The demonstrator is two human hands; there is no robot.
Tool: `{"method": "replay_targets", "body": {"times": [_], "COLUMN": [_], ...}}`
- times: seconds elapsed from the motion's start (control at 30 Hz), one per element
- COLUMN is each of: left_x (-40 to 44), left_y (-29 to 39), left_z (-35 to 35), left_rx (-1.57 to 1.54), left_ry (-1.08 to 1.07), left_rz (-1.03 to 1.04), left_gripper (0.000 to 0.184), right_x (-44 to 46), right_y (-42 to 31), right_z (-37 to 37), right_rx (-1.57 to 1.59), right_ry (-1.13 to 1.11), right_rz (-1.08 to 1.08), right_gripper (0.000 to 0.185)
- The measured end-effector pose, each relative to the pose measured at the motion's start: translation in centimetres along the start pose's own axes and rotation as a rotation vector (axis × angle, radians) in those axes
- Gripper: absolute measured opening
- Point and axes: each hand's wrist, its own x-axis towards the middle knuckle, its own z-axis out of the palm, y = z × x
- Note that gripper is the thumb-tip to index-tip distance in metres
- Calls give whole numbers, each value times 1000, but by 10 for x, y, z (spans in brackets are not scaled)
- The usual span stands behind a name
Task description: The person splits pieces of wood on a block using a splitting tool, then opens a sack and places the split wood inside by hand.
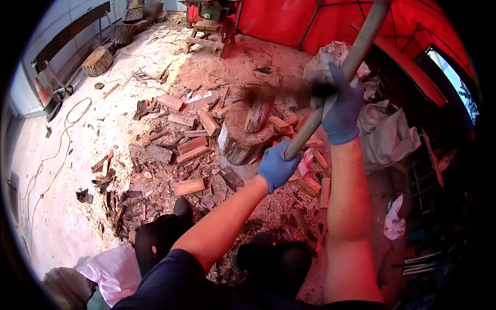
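A long wooden handle runs diagonally from the upper right down to the centre. My left hand, in a blue glove, is wrapped round its lower end. Higher up, my right hand, gloved too, is closed at the handle. Beside it, a dark shape is smeared by motion; I cannot make out its form. Below this blur stands a chopping block with an upright piece of wood on it.
Split firewood and bark litter the floor around the block. Pale sacks lie at the right, a red tarp hangs behind. A log round, a cone and a cord are at the left. My feet are below.
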Motion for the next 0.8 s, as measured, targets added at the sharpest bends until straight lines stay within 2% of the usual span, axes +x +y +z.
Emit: {"method": "replay_targets", "body": {"times": [0.03, 0.07, 0.1, 0.17, 0.2, 0.27, 0.3, 0.33, 0.37, 0.43, 0.5, 0.53, 0.6, 0.63, 0.7, 0.73, 0.77, 0.8], "left_x": [42, 65, 73, 41, 0, -97, -133, -173, -211, -259, -312, -311, -324, -320, -297, -284, -280, -272], "left_y": [15, 33, 34, -9, -35, -82, -90, -112, -123, -128, -184, -190, -176, -163, -114, -87, -87, -105], "left_z": [-8, -18, -20, -17, -8, 11, 13, 15, 12, 4, 24, 22, 31, 30, 28, 28, 28, 28], "left_rx": [69, 49, -158, -123, -104, -112, -259, -341, -404, -493, -173, -153, -162, -157, -402, -548, -481, -465], "left_ry": [-9, -86, -43, -20, 20, 98, 74, 130, 185, 258, 163, 154, 130, 128, 8, -31, -224, -274], "left_rz": [107, -41, -72, -186, -298, -672, -1073, -1104, -1072, -1005, -1114, -1094, -1067, -1066, -1098, -1048, -1015, -745], "left_gripper": [20, 20, 19, 19, 20, 23, 24, 22, 20, 16, 16, 16, 28, 28, 25, 26, 30, 33], "right_x": [36, 59, 74, 61, 38, -46, -108, -169, -216, -266, -296, -295, -292, -290, -283, -275, -266, -255], "right_y": [-10, -10, -1, 50, 102, 237, 307, 351, 359, 344, 350, 342, 326, 321, 310, 301, 288, 278], "right_z": [2, 8, 13, 14, 1, -35, -56, -71, -63, -52, -53, -49, -48, -49, -62, -72, -80, -88], "right_rx": [-32, -16, 4, -62, -64, -133, -147, -120, -181, -80, -176, -197, -200, -216, -175, -67, 46, 160], "right_ry": [-46, -55, -35, 64, 33, -3, -32, -57, -53, -56, -10, -13, -13, -31, -28, -75, -120, -140], "right_rz": [-61, -111, -111, 204, 355, 773, 1061, 1291, 1221, 1232, 1258, 1286, 1313, 1342, 1381, 1422, 1458, 1478], "right_gripper": [22, 25, 26, 27, 29, 25, 23, 22, 21, 22, 22, 23, 23, 23, 25, 25, 25, 25]}}
